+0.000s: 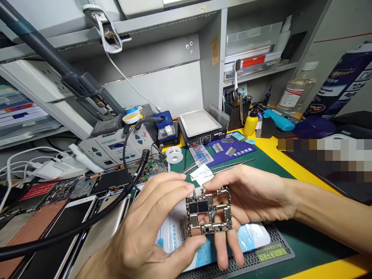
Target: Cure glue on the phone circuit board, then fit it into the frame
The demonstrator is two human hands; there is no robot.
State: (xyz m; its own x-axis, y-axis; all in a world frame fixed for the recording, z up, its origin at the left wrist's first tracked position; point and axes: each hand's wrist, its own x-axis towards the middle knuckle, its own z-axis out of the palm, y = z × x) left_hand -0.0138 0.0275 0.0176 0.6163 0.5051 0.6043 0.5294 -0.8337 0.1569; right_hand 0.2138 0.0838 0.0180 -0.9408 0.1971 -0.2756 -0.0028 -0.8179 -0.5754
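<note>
A small phone circuit board point(209, 211) with metal shields and black chips is held up above the green work mat point(270, 170). My left hand point(145, 236) pinches its left edge between fingertips and thumb. My right hand point(247, 201) supports it from behind on the right, thumb on the top edge and fingers spread under it. Beneath the board lies a white and blue printed sheet point(174, 232).
Several phones and opened phone bodies point(58, 217) lie at the left. A black hose point(87, 224) crosses them. At the back stand a soldering station point(116, 145), a hot plate point(200, 126), a solder spool point(174, 155), tweezers point(232, 164) and a yellow bottle point(250, 122).
</note>
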